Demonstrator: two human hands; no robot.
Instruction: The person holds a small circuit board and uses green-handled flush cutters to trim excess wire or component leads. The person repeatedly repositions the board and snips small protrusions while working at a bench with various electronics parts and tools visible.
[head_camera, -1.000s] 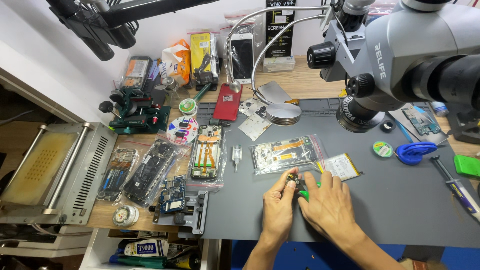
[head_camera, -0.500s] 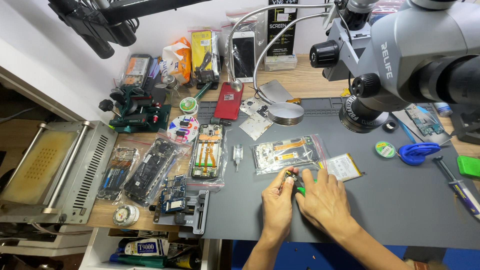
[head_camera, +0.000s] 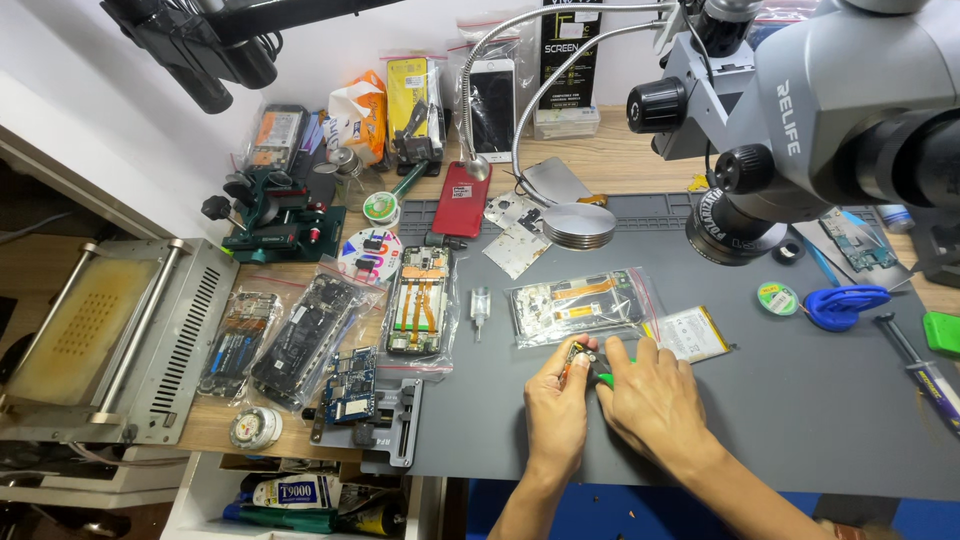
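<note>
Fingers of the left hand (head_camera: 557, 398) pinch a small circuit board (head_camera: 576, 357) at six o'clock on the grey mat (head_camera: 800, 400); right hand (head_camera: 648, 392) grips a green-handled tool (head_camera: 603, 379). Board looks light, stiff, fragile: hold its edges.

Bare hands (head_camera: 610, 395) (no sleeves, gloves)

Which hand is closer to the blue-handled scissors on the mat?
Right. The right hand sits well to the left of the blue-handled scissors; the left hand is farther left again, beyond the right one, pinching a small part.
</note>
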